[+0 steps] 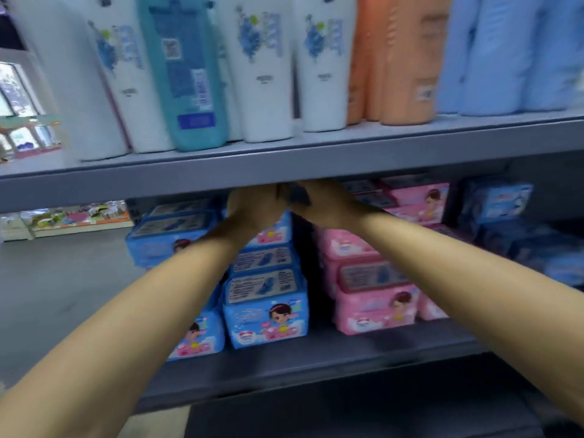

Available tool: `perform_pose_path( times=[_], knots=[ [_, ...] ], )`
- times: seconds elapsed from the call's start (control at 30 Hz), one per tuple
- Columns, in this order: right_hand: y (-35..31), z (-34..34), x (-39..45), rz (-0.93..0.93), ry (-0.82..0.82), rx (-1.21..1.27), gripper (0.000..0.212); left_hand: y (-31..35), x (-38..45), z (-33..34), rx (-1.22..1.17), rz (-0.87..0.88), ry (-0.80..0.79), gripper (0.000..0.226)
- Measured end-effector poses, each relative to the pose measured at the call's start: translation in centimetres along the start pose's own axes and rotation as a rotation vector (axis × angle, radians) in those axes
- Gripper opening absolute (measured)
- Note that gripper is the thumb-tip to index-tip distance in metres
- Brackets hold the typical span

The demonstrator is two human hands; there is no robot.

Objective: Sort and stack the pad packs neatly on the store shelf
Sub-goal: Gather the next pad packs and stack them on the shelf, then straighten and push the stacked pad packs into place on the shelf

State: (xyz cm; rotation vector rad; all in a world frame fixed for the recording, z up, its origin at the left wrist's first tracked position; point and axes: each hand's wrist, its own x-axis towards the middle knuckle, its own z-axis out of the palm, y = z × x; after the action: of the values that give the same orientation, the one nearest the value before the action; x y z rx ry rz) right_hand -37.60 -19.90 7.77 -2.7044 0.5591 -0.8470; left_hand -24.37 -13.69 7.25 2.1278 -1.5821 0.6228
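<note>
Both hands, left point(252, 205) and right point(328, 200), reach under the upper shelf point(316, 162) onto a dark pack point(295, 194) between them, grip state unclear, blue packs point(265, 311) stacked below, pink packs point(376, 308) lower right.

Blue pad packs point(264, 314) stacked left, pink pad packs point(376, 308) stacked right, on the grey lower shelf point(316, 358).

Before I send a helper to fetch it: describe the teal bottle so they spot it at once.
Look at the upper shelf, above the pad packs. Among the row of tall containers, the teal bottle stands left of centre between white bottles. It is the only teal one, with a dark blue label low on its front.
</note>
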Motion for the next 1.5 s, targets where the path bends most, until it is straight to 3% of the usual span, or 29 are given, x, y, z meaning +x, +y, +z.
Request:
perform_pose_path(
  times=[0.1,0.23,0.5,0.8,1.23,1.5],
  knots=[
    [4.4,-4.6,-4.0,0.108,-0.035,-0.016,0.022,6.8,1.1,1.6,-0.046,0.084,-0.003,0.04],
    [10.6,-10.4,-10.0,0.31,-0.034,-0.226,0.05,16.0,1.7,3.6,-0.157,0.219,-0.015,0.045],
    [19.9,-20.1,-22.3,0.517,0.014,-0.311,0.05,33.1,2.3,7.3,-0.214,0.333,-0.112,0.049],
    [28.3,-26.9,-33.2,0.711,0.027,-0.291,0.054,47.0,1.8,10.6,-0.26,0.46,-0.271,0.041],
    [42.4,-32.6,-38.1,0.927,0.024,-0.275,0.056,63.6,7.9,19.3,-0.31,0.641,-0.388,0.049],
    [53.4,-37.5,-38.3,1.033,0.024,-0.299,0.056,71.9,14.9,25.4,-0.309,0.653,-0.533,0.054]
  ],
)
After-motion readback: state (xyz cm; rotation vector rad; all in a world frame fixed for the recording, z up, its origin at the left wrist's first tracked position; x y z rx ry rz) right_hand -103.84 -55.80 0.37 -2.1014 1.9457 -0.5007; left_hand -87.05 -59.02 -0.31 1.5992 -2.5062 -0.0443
